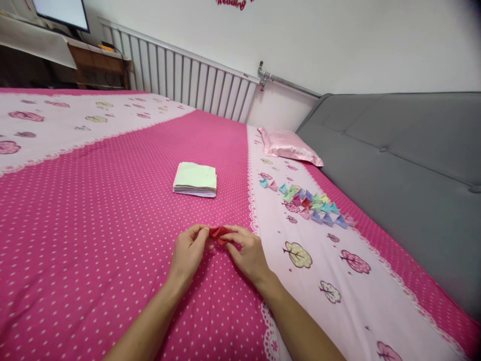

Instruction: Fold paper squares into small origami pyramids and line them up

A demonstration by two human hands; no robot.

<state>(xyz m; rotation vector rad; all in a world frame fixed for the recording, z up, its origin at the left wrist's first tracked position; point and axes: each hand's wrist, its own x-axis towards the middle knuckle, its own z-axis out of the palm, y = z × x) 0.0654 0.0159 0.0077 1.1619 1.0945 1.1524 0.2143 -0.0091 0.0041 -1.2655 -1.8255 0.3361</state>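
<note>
A small folded red paper boat (218, 234) is held above the pink dotted bedspread (124, 210). My left hand (191, 250) pinches its left end between thumb and fingers. At the other end, my right hand (246, 250) grips the red paper the same way. The fingers cover both ends, so only the creased middle shows. Beyond my hands lies a stack of square paper sheets (195, 176), pale green on top. To the right, several finished paper boats (316, 216) in blue, pink, green, purple, yellow and red stand in rows.
A pink satin pillow (288, 145) rests near the grey padded headboard (398, 145). Along the far wall runs a white radiator (180, 70) with a metal pipe (289, 82). A monitor (63, 14) stands on a desk at the far left.
</note>
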